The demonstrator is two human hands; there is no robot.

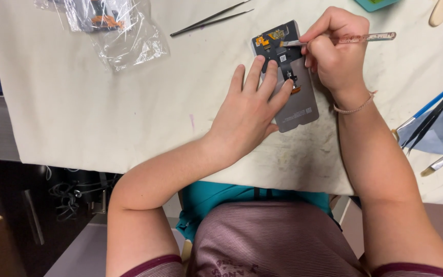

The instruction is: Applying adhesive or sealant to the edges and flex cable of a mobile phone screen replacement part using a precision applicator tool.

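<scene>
1. Nearest to me is my striped shirt (267, 236), and my two arms are reaching out from it over the table (67, 102) with its white cloth.
2. Far to the left, a clear plastic bag (116, 25) is lying out of the way, so it is not bumping my work.
3. Next to it, thin black tweezers (211, 19) are resting close by, where I can grab them.
4. My left hand (247, 110) is lying flat with fingers spread out, pressing down on the phone screen part (296, 105) so it is not sliding.
5. That part is lying face down in the middle of the cloth, so its black and orange insides are showing.
6. My right hand (334, 51) is pinching a clear pointy tool (355, 38) like a pencil, and its tip is touching the top of the part.
7. On the far right, some paint brushes (431, 118) are lying on a blue cloth.
</scene>
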